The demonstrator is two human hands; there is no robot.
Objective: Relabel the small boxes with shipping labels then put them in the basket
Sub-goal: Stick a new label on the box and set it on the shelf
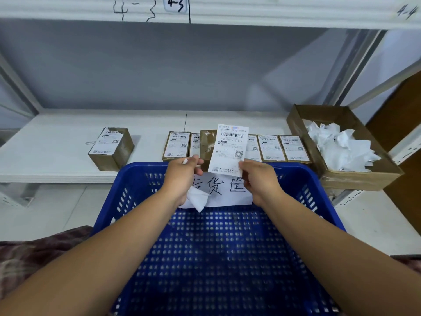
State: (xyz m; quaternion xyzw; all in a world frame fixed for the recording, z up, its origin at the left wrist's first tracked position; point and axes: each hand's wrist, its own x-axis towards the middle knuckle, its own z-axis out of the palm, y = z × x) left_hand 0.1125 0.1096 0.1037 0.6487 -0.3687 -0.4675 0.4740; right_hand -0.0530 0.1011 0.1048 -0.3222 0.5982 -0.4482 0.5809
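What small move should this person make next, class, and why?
Probably lower the label onto the bare box in the row. The right hand pinches its lower edge, the left hand holds what looks like peeled backing, and that box alone shows no label on top.

Single head-worn wide-angle view. Faces forward and down. Blue basket (pixel 218 258) close below, filling lower frame. White shelf (pixel 57 142) near, just beyond basket. Upper shelf (pixel 273 14) edge along top, lines bowed by lens.
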